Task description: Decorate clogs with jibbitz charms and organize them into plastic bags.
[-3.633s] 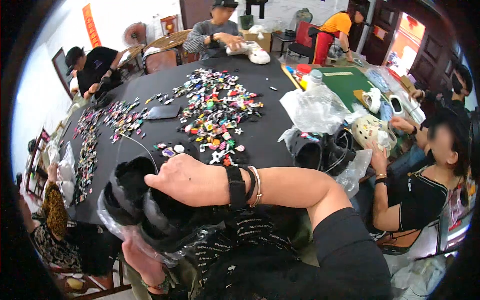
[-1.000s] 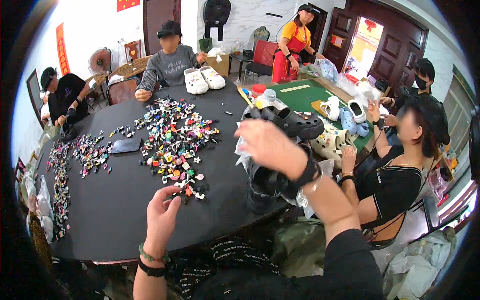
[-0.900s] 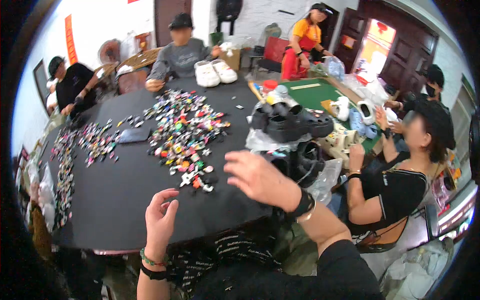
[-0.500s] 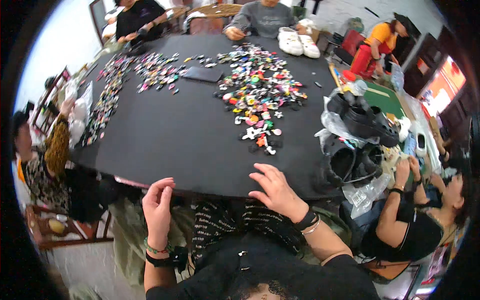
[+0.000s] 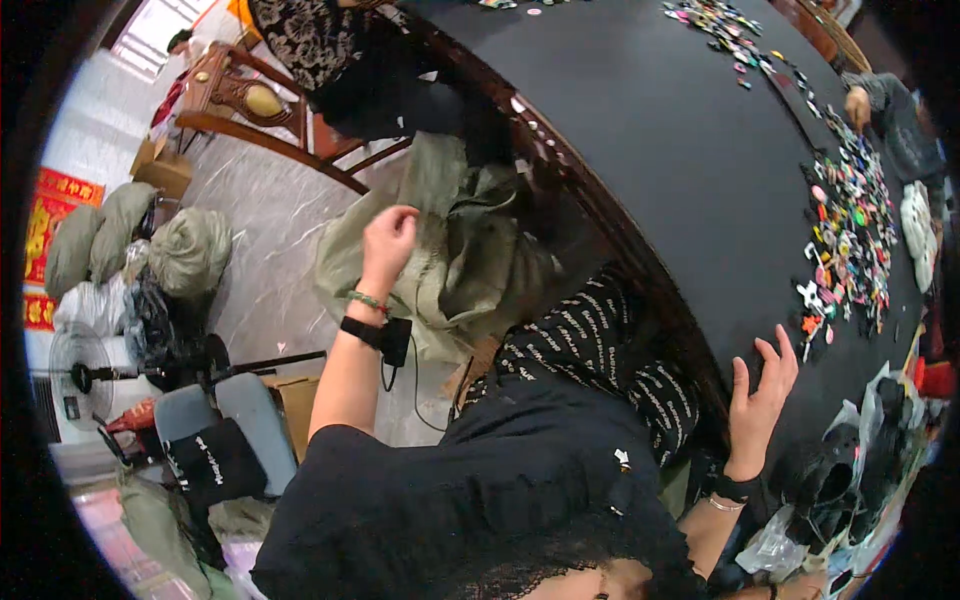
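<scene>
My left hand (image 5: 388,248) is out to the left with its fingers curled in. Nothing shows in it. Behind it is a crumpled green woven sack (image 5: 435,270) on the floor beside the table; I cannot tell whether the hand touches it. My right hand (image 5: 765,400) is at the table's near edge, fingers spread and holding nothing. Just beyond its fingertips lies a heap of small colourful shoe charms (image 5: 850,235) on the black tabletop (image 5: 650,140).
A carved wooden chair (image 5: 270,115) stands at the upper left. Full sacks (image 5: 190,250), a fan (image 5: 80,370) and a grey office chair (image 5: 255,420) are farther left. Black clogs (image 5: 830,470) in plastic lie at the right; white clogs (image 5: 917,235) sit beyond the charms near another person's hand (image 5: 858,107).
My view has swung left, bringing the floor and sacks in. My left hand has reached out left over the green sack with its fingers curled. My right hand stays open by the table edge.
</scene>
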`<move>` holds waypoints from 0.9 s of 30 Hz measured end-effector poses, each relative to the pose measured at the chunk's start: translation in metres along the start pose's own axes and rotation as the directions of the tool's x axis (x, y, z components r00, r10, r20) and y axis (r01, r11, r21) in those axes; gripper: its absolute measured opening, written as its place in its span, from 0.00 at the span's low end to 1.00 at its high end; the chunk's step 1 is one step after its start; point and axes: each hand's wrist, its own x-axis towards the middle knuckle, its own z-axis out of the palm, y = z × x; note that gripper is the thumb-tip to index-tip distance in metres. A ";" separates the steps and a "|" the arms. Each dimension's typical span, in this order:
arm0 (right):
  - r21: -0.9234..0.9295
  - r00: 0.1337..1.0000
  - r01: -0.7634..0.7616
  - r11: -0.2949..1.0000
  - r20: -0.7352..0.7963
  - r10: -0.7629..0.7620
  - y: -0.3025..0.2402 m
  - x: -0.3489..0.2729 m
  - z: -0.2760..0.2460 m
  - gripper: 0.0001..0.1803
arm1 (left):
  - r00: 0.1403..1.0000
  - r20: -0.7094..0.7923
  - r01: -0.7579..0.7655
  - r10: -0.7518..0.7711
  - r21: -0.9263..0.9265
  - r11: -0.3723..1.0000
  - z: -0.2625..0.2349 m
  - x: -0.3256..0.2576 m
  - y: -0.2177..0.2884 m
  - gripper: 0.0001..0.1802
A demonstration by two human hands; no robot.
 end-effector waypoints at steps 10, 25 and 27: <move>-0.072 0.998 0.021 0.997 -0.059 -0.025 -0.017 0.023 0.026 0.13 | 0.841 0.533 -0.276 0.092 0.275 0.921 0.117 -0.055 -0.118 0.22; -0.192 0.997 0.040 0.981 -0.052 -0.051 -0.019 0.021 0.035 0.12 | 0.435 0.177 0.510 -0.883 0.760 0.403 0.119 -0.052 -0.175 0.42; -0.183 0.997 0.039 0.982 -0.054 -0.050 -0.017 0.022 0.035 0.12 | 0.471 0.086 0.566 -0.878 0.733 0.376 0.079 -0.059 -0.201 0.39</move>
